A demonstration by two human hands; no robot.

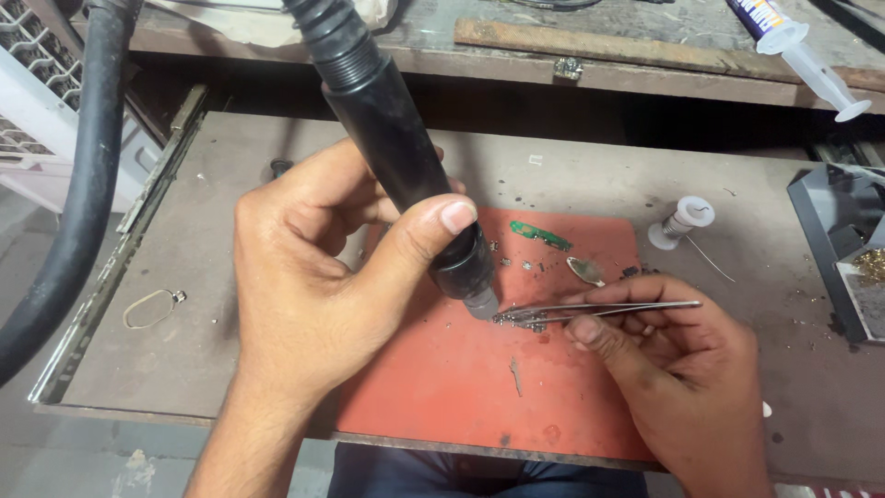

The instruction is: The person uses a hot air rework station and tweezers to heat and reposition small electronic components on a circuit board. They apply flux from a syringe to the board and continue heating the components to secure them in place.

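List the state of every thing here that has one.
Left hand: gripping the black hot-air wand, nozzle down over the red mat.
Right hand: pinching tweezers, tips closed on a small part.
Syringe: lying flat, plunger drawn out.
Solder spool: lying with a loose wire end.

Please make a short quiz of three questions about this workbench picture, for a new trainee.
1. True or false: the left hand holds the black hot-air tool.
2. What does the right hand hold? A) tweezers B) a syringe C) a spool of wire
3. What colour is the mat under the small parts?

Key: 1 true. 2 A, the tweezers; the syringe and spool lie apart on the bench. 3 Red.
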